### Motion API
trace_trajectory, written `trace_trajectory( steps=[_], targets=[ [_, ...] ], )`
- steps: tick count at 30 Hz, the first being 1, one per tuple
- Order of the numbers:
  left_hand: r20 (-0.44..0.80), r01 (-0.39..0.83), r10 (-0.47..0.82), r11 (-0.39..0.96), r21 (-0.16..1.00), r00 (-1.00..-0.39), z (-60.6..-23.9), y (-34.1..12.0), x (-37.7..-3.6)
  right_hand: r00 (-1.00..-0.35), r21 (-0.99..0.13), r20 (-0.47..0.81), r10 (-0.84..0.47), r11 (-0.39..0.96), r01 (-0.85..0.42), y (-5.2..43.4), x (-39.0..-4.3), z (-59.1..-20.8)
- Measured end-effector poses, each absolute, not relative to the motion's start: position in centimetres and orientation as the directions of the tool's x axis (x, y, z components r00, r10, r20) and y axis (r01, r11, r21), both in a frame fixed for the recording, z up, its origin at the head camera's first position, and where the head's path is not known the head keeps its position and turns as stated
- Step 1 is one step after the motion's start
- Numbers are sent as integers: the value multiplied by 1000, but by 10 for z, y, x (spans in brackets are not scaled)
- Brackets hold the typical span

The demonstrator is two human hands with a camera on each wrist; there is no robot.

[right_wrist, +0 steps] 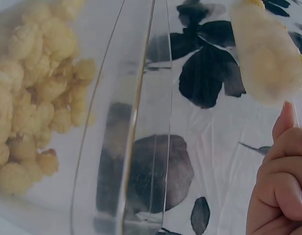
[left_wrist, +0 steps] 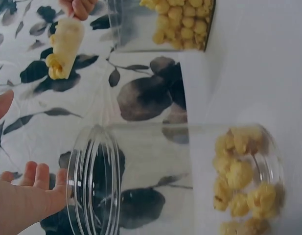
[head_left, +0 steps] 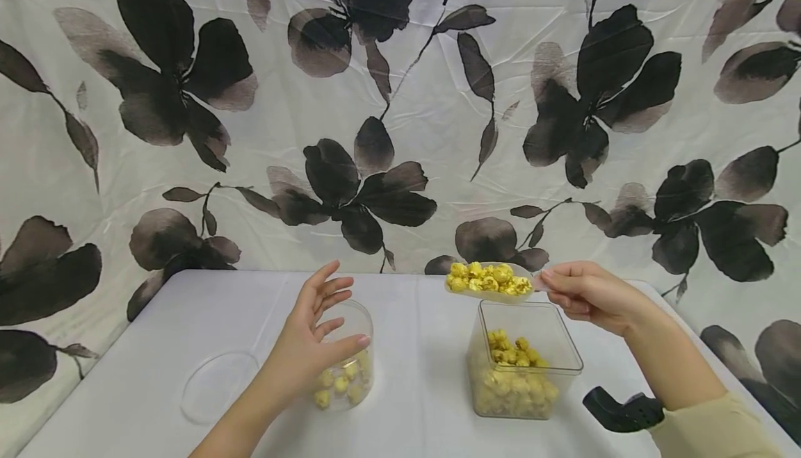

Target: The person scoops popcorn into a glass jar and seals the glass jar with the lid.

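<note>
Looking down from the head view, your right hand [head_left: 585, 295] pinches the handle of a clear scoop [head_left: 490, 281] heaped with yellow popcorn, level and hovering just above the back rim of the square container [head_left: 524, 361], which is partly filled with popcorn. Your left hand [head_left: 313, 340] is beside the round jar [head_left: 350, 367], thumb against its front wall, the other fingers spread and lifted off. That jar has some popcorn at the bottom. A round clear lid [head_left: 219, 383] lies flat on the white table [head_left: 425, 388] to the left of the jar, apart from it.

Left wrist view: you get the round jar [left_wrist: 180, 181] up close, open rim toward the camera, popcorn at its far end. Your fingers [left_wrist: 35, 178] sit near the rim, straight and side by side. The loaded scoop [left_wrist: 65, 46] shows up top.

Right wrist view: your fingers [right_wrist: 280, 181] are curled together on the scoop's [right_wrist: 268, 54] handle, and the square container [right_wrist: 126, 122] wall fills the left side.
</note>
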State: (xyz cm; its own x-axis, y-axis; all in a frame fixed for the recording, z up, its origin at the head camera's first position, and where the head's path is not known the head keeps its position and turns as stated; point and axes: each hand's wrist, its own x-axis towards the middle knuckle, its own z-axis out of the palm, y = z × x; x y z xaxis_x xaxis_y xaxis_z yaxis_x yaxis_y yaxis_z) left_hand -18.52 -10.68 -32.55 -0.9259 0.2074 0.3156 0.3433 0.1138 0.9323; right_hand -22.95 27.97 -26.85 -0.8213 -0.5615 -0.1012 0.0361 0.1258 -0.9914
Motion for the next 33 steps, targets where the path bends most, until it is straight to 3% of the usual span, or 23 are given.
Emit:
trace_trajectory(
  steps=[18,33],
  targets=[
    [286,306,111,270,913,-952,-335,-157,-178,-835,-985,-121,-536,167,35,236,-238,-267],
    [207,275,239,300,913,-949,-374,-163,-187,-811,-984,-145,-566,166,60,197,-245,-276]
  ],
)
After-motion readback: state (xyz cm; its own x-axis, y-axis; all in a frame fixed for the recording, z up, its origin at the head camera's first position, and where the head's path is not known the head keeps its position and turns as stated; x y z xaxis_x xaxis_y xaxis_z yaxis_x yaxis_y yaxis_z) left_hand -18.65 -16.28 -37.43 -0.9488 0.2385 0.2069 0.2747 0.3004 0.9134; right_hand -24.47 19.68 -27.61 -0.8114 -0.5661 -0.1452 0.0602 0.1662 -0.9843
